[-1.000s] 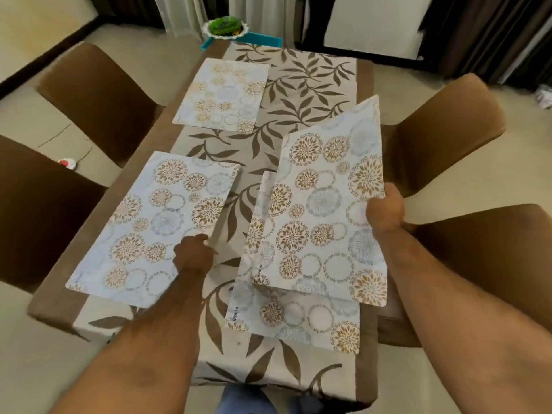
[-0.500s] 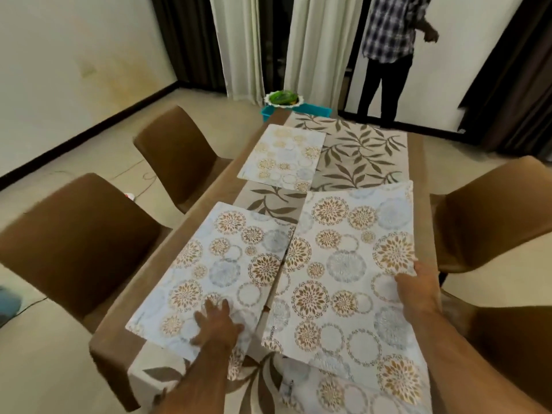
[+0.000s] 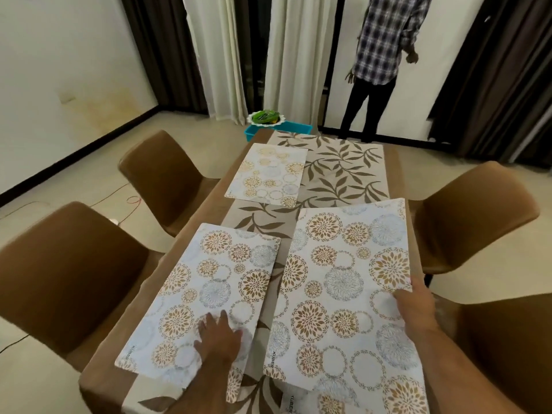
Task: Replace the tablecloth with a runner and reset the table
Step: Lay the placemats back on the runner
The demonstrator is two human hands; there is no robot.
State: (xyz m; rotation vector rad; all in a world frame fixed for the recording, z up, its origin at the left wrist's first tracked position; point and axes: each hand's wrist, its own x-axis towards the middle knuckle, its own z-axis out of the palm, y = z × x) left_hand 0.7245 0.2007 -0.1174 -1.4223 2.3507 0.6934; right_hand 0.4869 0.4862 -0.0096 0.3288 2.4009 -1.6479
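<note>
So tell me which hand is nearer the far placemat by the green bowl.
Left. The left hand presses flat on the near-left placemat, in line below the far placemat. The right hand grips the right placemat at its outer edge, further across.

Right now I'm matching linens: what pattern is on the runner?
The runner shows dark brown leafy sprigs on beige, clearest in the head view.
</note>
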